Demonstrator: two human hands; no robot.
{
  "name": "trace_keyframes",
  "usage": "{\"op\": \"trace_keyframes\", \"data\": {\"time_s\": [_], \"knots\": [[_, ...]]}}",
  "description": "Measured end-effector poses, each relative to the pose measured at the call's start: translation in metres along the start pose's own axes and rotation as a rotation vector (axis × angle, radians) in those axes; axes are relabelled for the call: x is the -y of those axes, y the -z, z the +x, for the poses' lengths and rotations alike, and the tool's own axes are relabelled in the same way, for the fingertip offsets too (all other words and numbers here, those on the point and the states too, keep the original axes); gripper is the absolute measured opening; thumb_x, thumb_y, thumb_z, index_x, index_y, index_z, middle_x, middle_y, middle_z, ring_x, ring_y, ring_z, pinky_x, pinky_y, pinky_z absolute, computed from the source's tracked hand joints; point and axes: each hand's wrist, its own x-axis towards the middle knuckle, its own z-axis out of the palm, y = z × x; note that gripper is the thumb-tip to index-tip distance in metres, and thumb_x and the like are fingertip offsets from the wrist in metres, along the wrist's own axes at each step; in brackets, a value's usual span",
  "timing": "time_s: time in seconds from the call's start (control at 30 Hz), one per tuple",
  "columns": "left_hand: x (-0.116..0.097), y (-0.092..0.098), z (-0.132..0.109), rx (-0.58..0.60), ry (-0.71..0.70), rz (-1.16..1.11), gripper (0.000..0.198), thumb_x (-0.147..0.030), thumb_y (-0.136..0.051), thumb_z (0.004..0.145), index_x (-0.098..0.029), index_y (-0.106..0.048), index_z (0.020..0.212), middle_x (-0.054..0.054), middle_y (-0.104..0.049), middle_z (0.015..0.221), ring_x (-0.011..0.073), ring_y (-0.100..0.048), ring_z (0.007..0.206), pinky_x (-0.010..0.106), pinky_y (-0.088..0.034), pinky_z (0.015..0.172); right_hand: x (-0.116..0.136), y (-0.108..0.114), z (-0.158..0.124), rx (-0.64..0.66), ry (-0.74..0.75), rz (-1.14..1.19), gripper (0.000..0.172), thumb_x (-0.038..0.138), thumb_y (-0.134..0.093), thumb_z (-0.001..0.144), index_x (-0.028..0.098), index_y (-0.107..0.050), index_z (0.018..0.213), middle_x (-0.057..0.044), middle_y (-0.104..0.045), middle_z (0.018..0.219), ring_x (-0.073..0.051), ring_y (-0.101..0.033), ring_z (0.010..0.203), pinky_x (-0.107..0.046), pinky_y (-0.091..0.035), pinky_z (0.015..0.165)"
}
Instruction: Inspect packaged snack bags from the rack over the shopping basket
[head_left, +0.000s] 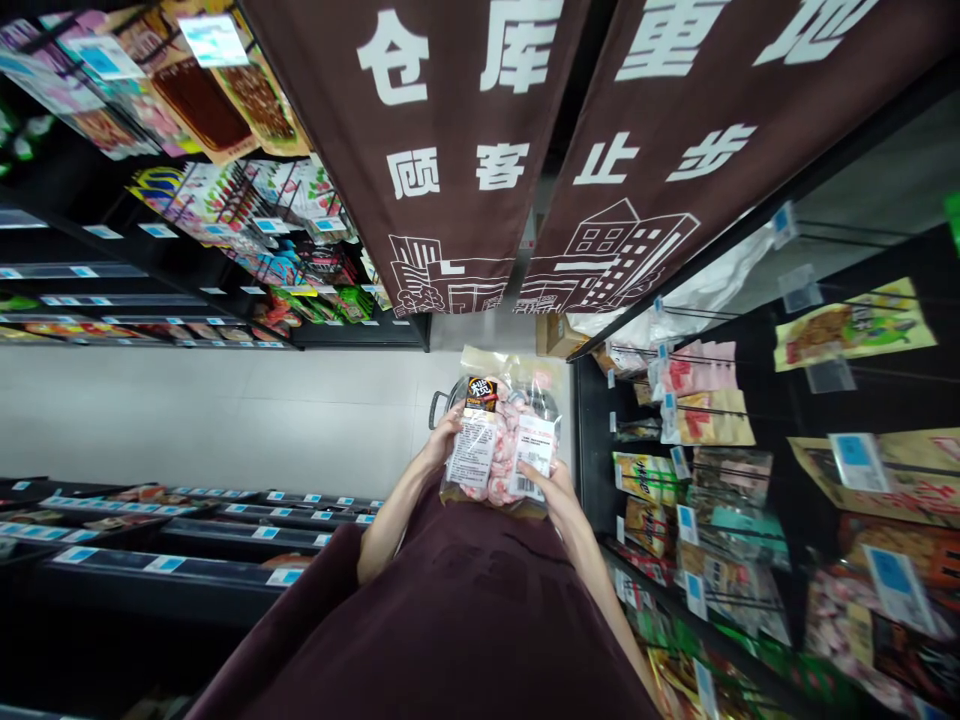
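Clear bag [504,440] of pink, meat-like pieces: held in front of the person's body, above the floor [337,400], printed faces upward. Left hand [444,432]: closed on the bag's left edge, beside a long white text label [474,455]. Right hand [553,488]: closed on the lower right corner, thumb lying over the barcode label [535,445]. Both grips are narrow, with the pack between fingers and thumb; the fingers underneath are hidden.

Step in hand, in this inspector's judgement: the bag is being held level with its labels facing the wearer, consistent with reading or checking. The next move calls for a firm hold at both edges, since the soft contents may sag, and for the right thumb to shift if the covered print is to be read.

Surroundings: a dark container [437,408] shows beyond the bag's left edge, mostly hidden by it. Brown curtain panels [457,215] with white lettering hang ahead. A cardboard box [553,335] sits under their lower edge, near the right rack's far corner. That right rack [600,465], hung with packets, stands near the right arm and limits movement on that side. A left rack [364,335] ends beside the curtain; low shelving [225,575] with price tags runs along the lower left
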Motion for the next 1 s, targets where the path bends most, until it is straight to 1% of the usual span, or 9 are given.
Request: {"op": "trace_keyframes", "data": {"time_s": [0.1,0.2,0.33,0.43,0.5,0.63,0.7,0.87,1.0], "knots": [[0.0012,0.0002,0.0022,-0.03,-0.002,0.026,0.077,-0.026,-0.059,0.055,-0.014,-0.058,0.131,0.007,-0.07,0.113,0.0275,-0.061,0.103,0.034,-0.045,0.087,0.0016,-0.0002,0.0,-0.001,0.007,-0.004,0.049,0.039,-0.092,0.058,0.011,-0.075,0.095,-0.011,-0.078,0.087,-0.025,-0.071,0.076,-0.035,-0.055,0.074],[0.0025,0.0008,0.0021,-0.046,-0.011,0.045,0.074,-0.026,-0.058,0.056,-0.015,-0.058,0.129,0.007,-0.07,0.114,0.0272,-0.061,0.103,0.034,-0.045,0.088,0.0031,-0.0004,-0.0003,-0.001,0.011,-0.005,0.049,0.042,-0.09,0.061,0.011,-0.075,0.096,-0.011,-0.078,0.087,-0.025,-0.071,0.077,-0.035,-0.055,0.076],[0.0016,0.0021,-0.0016,0.034,-0.044,0.107,0.07,-0.027,-0.066,0.063,-0.016,-0.056,0.132,0.008,-0.068,0.118,0.026,-0.062,0.102,0.033,-0.045,0.087,0.005,-0.0012,-0.0019,-0.014,0.008,-0.002,0.051,0.044,-0.09,0.061,0.012,-0.074,0.097,-0.011,-0.078,0.087,-0.024,-0.071,0.077,-0.035,-0.056,0.076],[-0.0009,0.0024,-0.0041,0.096,-0.079,0.189,0.076,-0.032,-0.076,0.066,-0.015,-0.053,0.136,0.01,-0.066,0.122,0.0274,-0.061,0.106,0.034,-0.045,0.091,0.0056,-0.0012,-0.0024,-0.018,0.011,-0.002,0.052,0.043,-0.09,0.062,0.012,-0.074,0.099,-0.011,-0.078,0.09,-0.024,-0.071,0.078,-0.035,-0.055,0.078],[-0.0024,0.0023,-0.0048,0.095,-0.087,0.257,0.084,-0.034,-0.083,0.064,-0.014,-0.05,0.138,0.011,-0.065,0.122,0.0284,-0.061,0.107,0.035,-0.045,0.093,0.006,-0.0007,-0.0023,-0.024,0.014,0.001,0.052,0.042,-0.09,0.061,0.012,-0.074,0.1,-0.011,-0.078,0.092,-0.023,-0.071,0.08,-0.035,-0.055,0.08],[-0.0038,0.0016,-0.005,0.067,-0.053,0.353,0.097,-0.035,-0.089,0.057,-0.012,-0.045,0.14,0.014,-0.064,0.12,0.026,-0.063,0.1,0.037,-0.048,0.091,0.0068,-0.0004,-0.0021,-0.004,0.004,-0.004,0.055,0.044,-0.09,0.061,0.011,-0.074,0.102,-0.012,-0.078,0.091,-0.024,-0.071,0.082,-0.035,-0.056,0.079],[-0.0043,0.0009,-0.005,0.082,-0.064,0.361,0.098,-0.034,-0.091,0.056,-0.012,-0.045,0.14,0.015,-0.064,0.121,0.0259,-0.063,0.102,0.036,-0.049,0.091,0.0065,-0.0019,-0.0025,-0.013,0.004,-0.013,0.057,0.047,-0.09,0.059,0.011,-0.074,0.102,-0.012,-0.078,0.089,-0.025,-0.071,0.081,-0.035,-0.056,0.077],[-0.006,-0.0001,-0.0053,0.118,-0.084,0.373,0.095,-0.031,-0.09,0.06,-0.013,-0.043,0.14,0.014,-0.064,0.12,0.0239,-0.063,0.101,0.033,-0.049,0.088,0.0036,-0.0081,-0.0029,-0.112,0.047,-0.004,0.058,0.051,-0.09,0.055,0.012,-0.075,0.095,-0.011,-0.077,0.085,-0.023,-0.07,0.076,-0.032,-0.055,0.072],[-0.0054,0.0007,-0.0049,0.12,-0.092,0.386,0.092,-0.032,-0.09,0.06,-0.013,-0.045,0.138,0.013,-0.065,0.116,0.022,-0.063,0.096,0.031,-0.049,0.084,0.0027,-0.0065,-0.0017,-0.092,0.027,-0.001,0.055,0.048,-0.09,0.055,0.012,-0.075,0.094,-0.012,-0.078,0.09,-0.023,-0.07,0.077,-0.033,-0.055,0.073]]}}
